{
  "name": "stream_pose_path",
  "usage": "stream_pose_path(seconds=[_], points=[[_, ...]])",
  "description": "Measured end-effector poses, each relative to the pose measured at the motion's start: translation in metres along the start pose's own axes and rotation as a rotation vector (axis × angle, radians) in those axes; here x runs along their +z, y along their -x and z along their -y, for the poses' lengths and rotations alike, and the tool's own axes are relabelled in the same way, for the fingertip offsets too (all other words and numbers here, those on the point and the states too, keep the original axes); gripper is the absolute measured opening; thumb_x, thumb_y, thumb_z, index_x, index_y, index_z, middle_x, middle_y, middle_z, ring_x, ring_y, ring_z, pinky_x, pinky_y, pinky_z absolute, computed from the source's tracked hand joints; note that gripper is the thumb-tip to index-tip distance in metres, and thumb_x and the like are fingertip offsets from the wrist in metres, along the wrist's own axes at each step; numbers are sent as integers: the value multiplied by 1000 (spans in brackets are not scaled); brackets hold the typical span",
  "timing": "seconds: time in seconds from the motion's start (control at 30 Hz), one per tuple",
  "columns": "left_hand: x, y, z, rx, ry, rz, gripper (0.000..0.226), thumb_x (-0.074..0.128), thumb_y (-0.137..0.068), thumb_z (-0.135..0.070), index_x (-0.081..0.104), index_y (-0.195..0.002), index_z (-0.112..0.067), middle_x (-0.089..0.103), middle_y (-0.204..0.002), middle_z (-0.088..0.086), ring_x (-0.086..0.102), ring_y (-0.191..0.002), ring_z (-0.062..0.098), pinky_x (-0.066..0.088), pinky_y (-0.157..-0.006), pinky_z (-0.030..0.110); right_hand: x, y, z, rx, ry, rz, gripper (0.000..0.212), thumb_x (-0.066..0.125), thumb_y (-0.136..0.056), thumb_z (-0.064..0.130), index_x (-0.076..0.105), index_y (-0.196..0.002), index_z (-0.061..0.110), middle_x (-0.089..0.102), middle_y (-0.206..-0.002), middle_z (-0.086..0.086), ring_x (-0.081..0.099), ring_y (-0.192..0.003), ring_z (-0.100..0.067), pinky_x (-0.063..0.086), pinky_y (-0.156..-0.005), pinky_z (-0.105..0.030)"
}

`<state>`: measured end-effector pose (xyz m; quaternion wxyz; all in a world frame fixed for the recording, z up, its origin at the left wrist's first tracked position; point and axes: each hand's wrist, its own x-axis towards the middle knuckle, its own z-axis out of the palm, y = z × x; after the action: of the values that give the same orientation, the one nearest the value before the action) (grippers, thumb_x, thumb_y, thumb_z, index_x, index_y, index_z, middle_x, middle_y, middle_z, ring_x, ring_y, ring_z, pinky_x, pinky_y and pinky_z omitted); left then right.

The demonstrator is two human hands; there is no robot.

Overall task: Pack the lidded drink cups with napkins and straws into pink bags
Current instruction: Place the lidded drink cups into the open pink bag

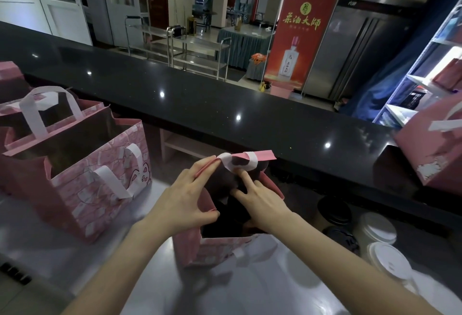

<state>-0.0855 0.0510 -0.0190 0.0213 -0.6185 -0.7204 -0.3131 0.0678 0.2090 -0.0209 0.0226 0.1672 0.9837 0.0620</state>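
A small pink bag (215,247) stands open on the steel worktop in front of me, its inside dark. My left hand (190,197) pinches the bag's left rim between thumb and fingers. My right hand (260,199) reaches into the bag's mouth, its fingers touching the white handle (240,162) on the far rim. Lidded cups stand to the right: two with black lids (335,208) and two with white lids (380,227). Napkins and straws are not visible.
Two larger pink bags (95,184) with white handles stand open at the left. Another pink bag (440,149) lies on the raised black counter (225,99) at the right. The counter runs across just behind the work bag.
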Motion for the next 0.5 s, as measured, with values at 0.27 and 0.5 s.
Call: stream_pose_path(seconds=[0.27, 0.5], points=[[1, -5, 6, 2, 13, 11, 100, 66, -66, -49, 9, -149, -45, 2, -149, -38, 35, -123, 7, 51, -79, 25, 24, 2, -4, 35, -81, -36, 83, 80, -72, 31, 35, -142, 28, 3, -154, -8, 44, -120, -29, 54, -88, -40], [-6, -5, 17, -55, 69, 6, 106, 69, -65, -47, 4, -149, -46, 1, -145, -41, 34, -123, 3, 52, -83, 28, 30, 20, -4, 19, -105, -120, 81, 80, -72, 36, 37, -140, 39, -30, -156, 5, 42, -128, -23, 50, -70, -45]])
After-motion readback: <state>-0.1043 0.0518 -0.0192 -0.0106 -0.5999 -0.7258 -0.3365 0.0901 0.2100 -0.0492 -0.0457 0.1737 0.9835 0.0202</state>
